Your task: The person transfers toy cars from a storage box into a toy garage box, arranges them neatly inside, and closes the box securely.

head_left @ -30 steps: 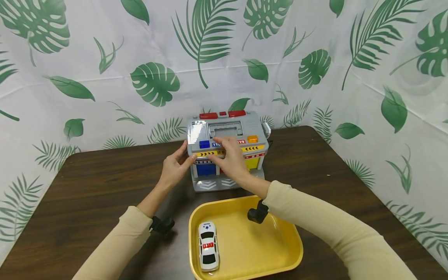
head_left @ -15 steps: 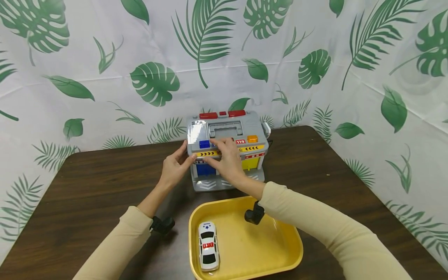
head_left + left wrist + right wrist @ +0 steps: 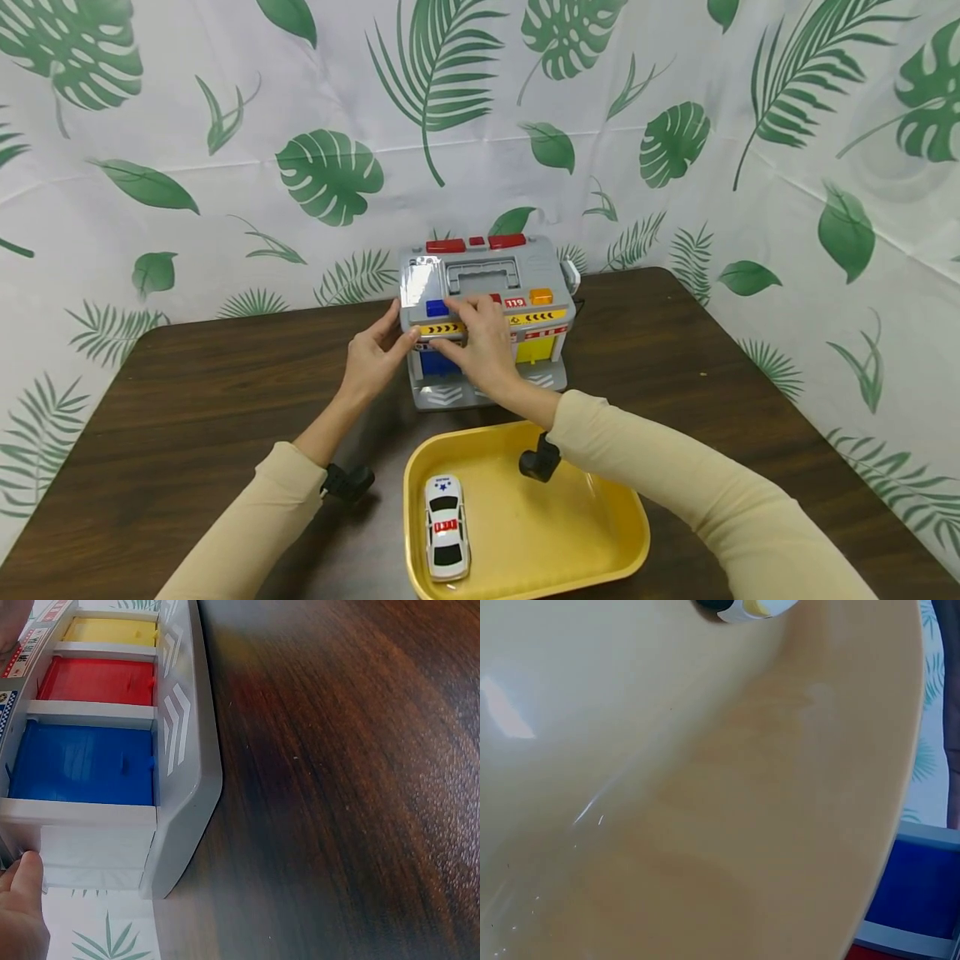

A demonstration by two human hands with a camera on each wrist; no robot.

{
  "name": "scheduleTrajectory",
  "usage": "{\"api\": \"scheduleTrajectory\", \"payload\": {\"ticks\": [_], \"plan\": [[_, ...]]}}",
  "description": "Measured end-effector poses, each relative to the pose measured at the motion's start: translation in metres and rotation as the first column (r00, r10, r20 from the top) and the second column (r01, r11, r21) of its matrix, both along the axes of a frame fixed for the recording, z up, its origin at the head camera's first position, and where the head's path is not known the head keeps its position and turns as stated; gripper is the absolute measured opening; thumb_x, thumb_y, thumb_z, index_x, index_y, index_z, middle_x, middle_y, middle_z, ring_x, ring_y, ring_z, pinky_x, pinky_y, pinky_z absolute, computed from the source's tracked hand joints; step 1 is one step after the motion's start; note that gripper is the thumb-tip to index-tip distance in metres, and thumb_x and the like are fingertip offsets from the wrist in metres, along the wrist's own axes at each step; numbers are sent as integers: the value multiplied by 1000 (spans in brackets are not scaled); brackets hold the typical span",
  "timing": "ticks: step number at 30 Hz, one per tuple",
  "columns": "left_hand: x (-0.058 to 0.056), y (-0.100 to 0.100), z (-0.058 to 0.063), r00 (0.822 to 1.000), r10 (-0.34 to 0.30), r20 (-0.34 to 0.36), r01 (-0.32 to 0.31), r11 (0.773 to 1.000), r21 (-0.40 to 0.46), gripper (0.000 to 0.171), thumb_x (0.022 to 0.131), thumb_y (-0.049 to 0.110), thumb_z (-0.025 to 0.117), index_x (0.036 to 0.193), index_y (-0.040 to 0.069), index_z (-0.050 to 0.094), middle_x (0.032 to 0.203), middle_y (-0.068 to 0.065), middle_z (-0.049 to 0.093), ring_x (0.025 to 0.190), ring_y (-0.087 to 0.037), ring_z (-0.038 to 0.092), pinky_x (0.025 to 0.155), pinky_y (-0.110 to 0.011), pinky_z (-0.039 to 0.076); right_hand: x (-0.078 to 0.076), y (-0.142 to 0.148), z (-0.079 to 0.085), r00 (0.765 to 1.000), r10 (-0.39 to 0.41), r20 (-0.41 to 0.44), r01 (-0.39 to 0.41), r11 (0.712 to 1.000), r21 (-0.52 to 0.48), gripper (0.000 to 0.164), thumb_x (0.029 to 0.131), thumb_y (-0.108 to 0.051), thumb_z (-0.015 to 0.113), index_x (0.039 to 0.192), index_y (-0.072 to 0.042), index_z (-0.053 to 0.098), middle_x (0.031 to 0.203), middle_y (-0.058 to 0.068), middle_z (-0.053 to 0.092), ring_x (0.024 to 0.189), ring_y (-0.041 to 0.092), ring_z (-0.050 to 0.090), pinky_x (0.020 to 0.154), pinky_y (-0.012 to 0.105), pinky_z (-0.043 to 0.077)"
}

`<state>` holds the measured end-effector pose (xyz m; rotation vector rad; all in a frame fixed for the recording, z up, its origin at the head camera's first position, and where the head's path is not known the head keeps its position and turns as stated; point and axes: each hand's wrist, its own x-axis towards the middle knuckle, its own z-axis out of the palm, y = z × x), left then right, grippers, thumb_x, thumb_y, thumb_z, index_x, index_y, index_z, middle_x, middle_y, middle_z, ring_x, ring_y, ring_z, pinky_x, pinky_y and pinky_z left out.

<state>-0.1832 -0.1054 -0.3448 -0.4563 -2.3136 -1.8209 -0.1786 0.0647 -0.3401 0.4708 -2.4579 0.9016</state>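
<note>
A grey toy garage (image 3: 480, 287) stands at the back of the table, against the leafy backdrop. My left hand (image 3: 369, 360) holds its left front corner, thumb at the front edge and fingers along the side. My right hand (image 3: 486, 350) reaches over the middle of the front edge. Its index fingertip is right beside the blue button (image 3: 437, 308) on the roof, and the thumb lies lower, in front. Blue (image 3: 82, 765), red (image 3: 97, 681) and yellow (image 3: 112, 631) doors are down in the left wrist view. The right hand hides part of the front.
A yellow tray (image 3: 525, 592) stands in front of the garage, under the right forearm. Along its left side lies a white toy police car (image 3: 447, 510). An orange button (image 3: 541, 296) and a white handle-like part (image 3: 572, 277) show at the garage's right.
My right hand has shifted a little to the left along the garage's front edge, up to the blue button. The left hand, tray and car have stayed in place.
</note>
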Motion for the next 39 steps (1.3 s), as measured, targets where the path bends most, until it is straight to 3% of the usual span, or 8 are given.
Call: {"api": "scheduleTrajectory", "payload": {"ticks": [13, 39], "plan": [[-1, 0, 0, 1000, 17, -10, -17, 1000, 10, 56, 89, 5, 62, 137, -9, 37, 135, -23, 46, 117, -34, 53, 92, -33, 47, 0, 0, -3, 999, -10, -43, 11, 1000, 26, 53, 77, -25, 78, 124, -9, 61, 111, 8, 52, 95, 23, 44, 77, 33, 36], [-1, 2, -2, 999, 28, -19, -27, 999, 26, 54, 89, 4, 61, 136, -10, 37, 134, -24, 45, 118, -34, 52, 88, -28, 48, 0, -1, -6, 998, -27, -60, 28, 999, 17, 49, 78, -24, 77, 123, -9, 63, 105, 6, 52, 94, 22, 43, 73, 33, 34]]}}
